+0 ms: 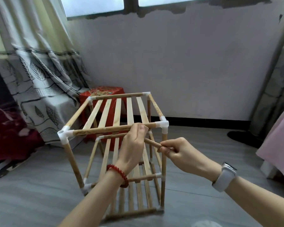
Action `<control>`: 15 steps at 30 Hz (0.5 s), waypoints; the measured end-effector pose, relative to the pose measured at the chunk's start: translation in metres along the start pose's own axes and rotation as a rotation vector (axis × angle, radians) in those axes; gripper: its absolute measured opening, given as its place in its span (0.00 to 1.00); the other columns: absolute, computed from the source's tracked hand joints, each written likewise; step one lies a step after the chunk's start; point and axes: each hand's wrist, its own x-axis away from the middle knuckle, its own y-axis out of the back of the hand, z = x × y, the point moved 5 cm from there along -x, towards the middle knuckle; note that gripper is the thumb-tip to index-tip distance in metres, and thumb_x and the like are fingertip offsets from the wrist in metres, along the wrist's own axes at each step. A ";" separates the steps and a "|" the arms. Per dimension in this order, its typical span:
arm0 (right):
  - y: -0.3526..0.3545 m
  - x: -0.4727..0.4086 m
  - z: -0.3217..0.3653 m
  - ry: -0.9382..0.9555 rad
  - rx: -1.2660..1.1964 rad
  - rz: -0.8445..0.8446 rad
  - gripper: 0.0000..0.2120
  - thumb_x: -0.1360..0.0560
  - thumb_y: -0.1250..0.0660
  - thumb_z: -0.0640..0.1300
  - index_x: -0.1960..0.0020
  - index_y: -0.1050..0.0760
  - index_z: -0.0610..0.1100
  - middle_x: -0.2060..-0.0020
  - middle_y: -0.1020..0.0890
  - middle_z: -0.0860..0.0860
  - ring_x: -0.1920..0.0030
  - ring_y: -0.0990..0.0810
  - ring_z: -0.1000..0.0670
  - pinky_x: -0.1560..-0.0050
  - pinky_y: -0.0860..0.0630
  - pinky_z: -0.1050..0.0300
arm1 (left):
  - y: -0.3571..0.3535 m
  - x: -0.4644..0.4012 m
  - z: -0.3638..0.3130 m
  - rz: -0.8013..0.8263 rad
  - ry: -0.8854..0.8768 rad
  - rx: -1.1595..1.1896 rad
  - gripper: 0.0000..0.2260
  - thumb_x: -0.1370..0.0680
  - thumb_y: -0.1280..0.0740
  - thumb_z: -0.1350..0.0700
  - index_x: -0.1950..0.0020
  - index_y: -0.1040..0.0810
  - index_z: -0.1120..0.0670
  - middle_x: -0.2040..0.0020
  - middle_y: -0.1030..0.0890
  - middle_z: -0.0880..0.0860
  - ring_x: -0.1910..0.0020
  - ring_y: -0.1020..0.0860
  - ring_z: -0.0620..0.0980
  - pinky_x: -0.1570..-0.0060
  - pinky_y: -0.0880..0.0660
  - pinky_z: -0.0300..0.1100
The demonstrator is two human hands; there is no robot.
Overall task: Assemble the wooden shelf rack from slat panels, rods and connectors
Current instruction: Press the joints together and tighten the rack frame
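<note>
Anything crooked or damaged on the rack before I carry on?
Nothing is clearly broken. The rack looks skewed, its near-left post slanting, though the wide lens may exaggerate that. The left hand grips the top front rod; the right hand pinches a loose rod.

We see the rack [121, 145] standing on the floor [39, 185], well short of the wall [187, 63]. Behind it sits a stool [103, 92]; a curtain [31, 71] hangs to its left, a bed [279, 145] lies right.
</note>
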 end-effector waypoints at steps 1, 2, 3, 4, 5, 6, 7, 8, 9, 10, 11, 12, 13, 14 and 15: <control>-0.002 0.000 0.000 -0.029 -0.131 0.036 0.11 0.21 0.39 0.43 0.57 0.21 0.49 0.80 0.30 0.58 0.77 0.34 0.58 0.72 0.37 0.63 | 0.001 0.000 -0.002 0.003 -0.035 0.006 0.14 0.17 0.48 0.53 0.57 0.28 0.52 0.68 0.28 0.45 0.70 0.30 0.37 0.68 0.33 0.29; -0.002 -0.001 0.000 -0.061 -0.227 0.064 0.11 0.21 0.39 0.42 0.58 0.20 0.48 0.79 0.31 0.57 0.77 0.34 0.59 0.74 0.36 0.64 | 0.002 0.000 -0.006 0.002 -0.072 0.012 0.13 0.17 0.48 0.53 0.56 0.27 0.52 0.67 0.27 0.45 0.69 0.29 0.37 0.66 0.32 0.29; -0.001 -0.001 0.000 -0.095 -0.299 0.094 0.11 0.21 0.39 0.41 0.57 0.20 0.46 0.79 0.31 0.57 0.77 0.35 0.59 0.76 0.37 0.65 | 0.004 0.000 -0.010 -0.003 -0.107 0.015 0.13 0.17 0.48 0.52 0.55 0.27 0.52 0.66 0.27 0.45 0.68 0.28 0.37 0.65 0.32 0.28; -0.001 -0.002 0.001 -0.132 -0.368 0.126 0.11 0.20 0.40 0.41 0.57 0.19 0.45 0.79 0.32 0.57 0.79 0.35 0.58 0.79 0.39 0.65 | 0.005 -0.002 -0.015 -0.006 -0.143 0.016 0.13 0.18 0.48 0.51 0.55 0.27 0.52 0.66 0.27 0.44 0.67 0.27 0.37 0.65 0.31 0.28; -0.001 -0.003 0.001 -0.166 -0.430 0.163 0.11 0.20 0.40 0.41 0.56 0.19 0.43 0.79 0.33 0.56 0.79 0.37 0.58 0.80 0.40 0.65 | 0.007 -0.003 -0.019 -0.009 -0.175 0.020 0.13 0.19 0.48 0.50 0.55 0.27 0.53 0.66 0.27 0.44 0.66 0.27 0.36 0.65 0.31 0.28; -0.001 -0.004 0.001 -0.189 -0.485 0.196 0.11 0.20 0.40 0.42 0.55 0.20 0.42 0.79 0.33 0.55 0.79 0.38 0.57 0.81 0.42 0.65 | 0.009 -0.005 -0.023 -0.008 -0.201 0.025 0.13 0.20 0.48 0.50 0.55 0.27 0.53 0.67 0.27 0.43 0.66 0.27 0.37 0.64 0.31 0.28; -0.001 -0.006 0.002 -0.206 -0.525 0.217 0.12 0.20 0.40 0.42 0.55 0.20 0.41 0.78 0.34 0.54 0.79 0.38 0.57 0.81 0.42 0.66 | 0.010 -0.009 -0.024 0.002 -0.215 0.031 0.12 0.21 0.48 0.50 0.55 0.27 0.53 0.66 0.27 0.43 0.65 0.27 0.37 0.64 0.30 0.28; -0.002 -0.007 0.001 -0.219 -0.539 0.232 0.12 0.20 0.40 0.42 0.55 0.20 0.42 0.78 0.35 0.54 0.79 0.39 0.56 0.81 0.43 0.65 | 0.010 -0.011 -0.023 0.020 -0.207 0.043 0.12 0.21 0.48 0.50 0.54 0.27 0.52 0.65 0.26 0.44 0.65 0.27 0.37 0.63 0.30 0.28; -0.002 -0.009 -0.001 -0.224 -0.512 0.240 0.12 0.20 0.40 0.43 0.55 0.20 0.42 0.78 0.34 0.54 0.79 0.39 0.56 0.81 0.43 0.65 | 0.009 -0.013 -0.020 0.052 -0.180 0.062 0.12 0.20 0.48 0.50 0.53 0.27 0.53 0.63 0.26 0.45 0.64 0.27 0.36 0.62 0.30 0.28; -0.002 -0.011 -0.003 -0.221 -0.443 0.241 0.11 0.20 0.40 0.44 0.54 0.20 0.43 0.77 0.34 0.54 0.79 0.39 0.57 0.80 0.42 0.65 | 0.006 -0.013 -0.015 0.096 -0.134 0.088 0.13 0.19 0.48 0.49 0.52 0.27 0.54 0.62 0.26 0.47 0.64 0.27 0.35 0.62 0.31 0.26; -0.002 -0.013 -0.004 -0.211 -0.358 0.234 0.10 0.20 0.41 0.46 0.52 0.22 0.43 0.76 0.32 0.54 0.79 0.38 0.57 0.79 0.41 0.65 | 0.004 -0.014 -0.008 0.144 -0.075 0.121 0.14 0.18 0.49 0.48 0.49 0.27 0.54 0.59 0.25 0.49 0.62 0.27 0.35 0.61 0.31 0.25; -0.002 -0.016 -0.005 -0.201 -0.292 0.218 0.09 0.20 0.40 0.48 0.49 0.24 0.44 0.74 0.30 0.54 0.79 0.36 0.58 0.79 0.40 0.65 | 0.001 -0.013 0.000 0.184 -0.013 0.158 0.16 0.19 0.49 0.45 0.46 0.27 0.53 0.55 0.25 0.51 0.57 0.27 0.36 0.60 0.32 0.24; -0.001 -0.019 -0.006 -0.198 -0.263 0.191 0.10 0.22 0.39 0.52 0.47 0.26 0.46 0.73 0.29 0.53 0.78 0.35 0.58 0.79 0.39 0.65 | -0.001 -0.013 0.007 0.215 0.045 0.192 0.19 0.20 0.50 0.42 0.41 0.27 0.50 0.49 0.25 0.52 0.50 0.27 0.39 0.58 0.32 0.23; 0.000 -0.022 -0.008 -0.193 -0.255 0.156 0.14 0.24 0.38 0.57 0.46 0.28 0.48 0.73 0.28 0.53 0.78 0.34 0.58 0.79 0.38 0.65 | -0.004 -0.012 0.013 0.241 0.088 0.219 0.22 0.22 0.52 0.39 0.37 0.29 0.47 0.43 0.26 0.51 0.44 0.28 0.42 0.55 0.33 0.23; 0.003 -0.027 -0.008 -0.178 -0.242 0.115 0.17 0.26 0.39 0.62 0.45 0.30 0.51 0.74 0.27 0.54 0.79 0.33 0.59 0.79 0.38 0.65 | -0.007 -0.014 0.015 0.267 0.110 0.233 0.25 0.25 0.53 0.37 0.33 0.31 0.45 0.37 0.29 0.50 0.39 0.31 0.43 0.52 0.35 0.25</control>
